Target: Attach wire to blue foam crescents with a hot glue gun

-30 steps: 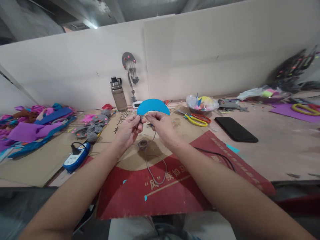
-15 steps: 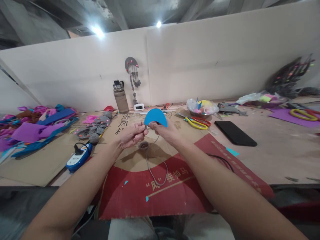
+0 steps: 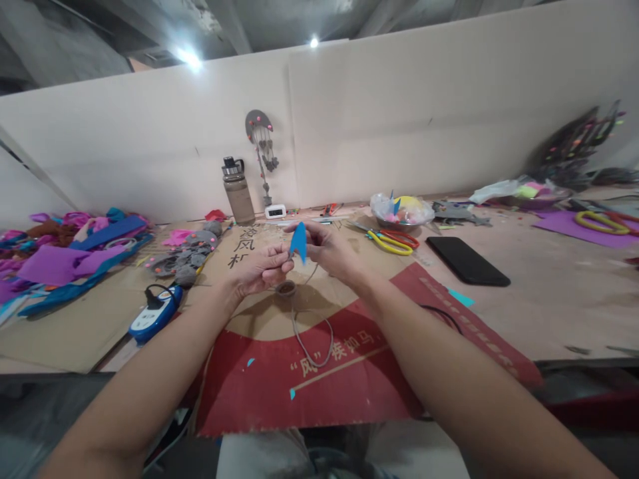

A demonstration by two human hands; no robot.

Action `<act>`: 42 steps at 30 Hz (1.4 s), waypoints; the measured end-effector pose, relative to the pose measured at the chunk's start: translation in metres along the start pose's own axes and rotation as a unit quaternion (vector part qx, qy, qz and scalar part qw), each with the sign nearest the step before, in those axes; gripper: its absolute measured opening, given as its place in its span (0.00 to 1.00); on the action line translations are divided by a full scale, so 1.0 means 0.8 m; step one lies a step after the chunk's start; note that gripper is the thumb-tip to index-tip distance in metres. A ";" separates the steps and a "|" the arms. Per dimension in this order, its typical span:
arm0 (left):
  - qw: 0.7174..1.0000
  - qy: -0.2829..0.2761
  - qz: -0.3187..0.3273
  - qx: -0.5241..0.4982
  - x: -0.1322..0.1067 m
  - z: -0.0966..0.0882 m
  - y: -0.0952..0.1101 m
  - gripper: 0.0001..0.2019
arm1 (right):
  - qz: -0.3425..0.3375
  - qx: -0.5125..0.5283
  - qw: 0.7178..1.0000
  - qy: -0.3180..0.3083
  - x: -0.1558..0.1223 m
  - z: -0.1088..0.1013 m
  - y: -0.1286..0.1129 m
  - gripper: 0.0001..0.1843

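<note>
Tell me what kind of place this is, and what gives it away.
Probably a craft workshop: scissors, a heap of colorful, fabric-like material and a gray hanging ornament with pink and orange dots suggest handmade decorations.

Table (image 3: 569, 293): pale top, worn-looking, running across the full width, with a dark front edge.
Back wall (image 3: 359, 86): off-white panels, upright behind the table, with a vertical seam (image 3: 291, 113) near the middle and a few small dark marks.
Left wall (image 3: 22, 189): another pale panel, meeting the back one at a corner.
Ceiling (image 3: 279, 23): grey, with heavy beams, visible above the panels.
Light: two bright white lamps, the left one (image 3: 190, 58) larger, the other (image 3: 314, 42) a small point.
Space under the table: dark and blurred.
</note>
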State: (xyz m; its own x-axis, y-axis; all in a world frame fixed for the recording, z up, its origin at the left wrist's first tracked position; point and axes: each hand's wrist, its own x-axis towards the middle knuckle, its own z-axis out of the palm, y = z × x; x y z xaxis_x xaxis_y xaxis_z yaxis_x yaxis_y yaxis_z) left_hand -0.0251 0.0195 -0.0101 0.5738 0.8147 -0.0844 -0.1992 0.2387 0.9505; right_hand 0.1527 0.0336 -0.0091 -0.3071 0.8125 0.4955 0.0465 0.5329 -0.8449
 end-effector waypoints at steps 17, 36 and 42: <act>0.940 0.162 0.086 0.288 0.008 0.022 -0.013 0.11 | 0.027 -0.107 0.994 0.021 0.006 -0.005 0.019 0.05; 0.962 0.209 0.123 0.127 0.012 0.009 -0.008 0.08 | 0.005 -0.111 0.991 0.071 -0.001 0.003 0.017 0.04; 0.961 0.236 0.126 0.073 0.012 0.011 -0.007 0.08 | 0.013 -0.148 0.986 0.080 0.000 0.001 0.024 0.04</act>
State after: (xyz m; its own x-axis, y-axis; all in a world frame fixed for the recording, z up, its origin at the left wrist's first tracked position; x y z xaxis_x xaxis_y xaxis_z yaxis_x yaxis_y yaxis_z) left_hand -0.0116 0.0219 -0.0136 0.0900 0.9941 0.0612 -0.1514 -0.0471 0.9873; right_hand 0.1526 0.0436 -0.0256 -0.1492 0.8413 0.5195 0.3357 0.5373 -0.7737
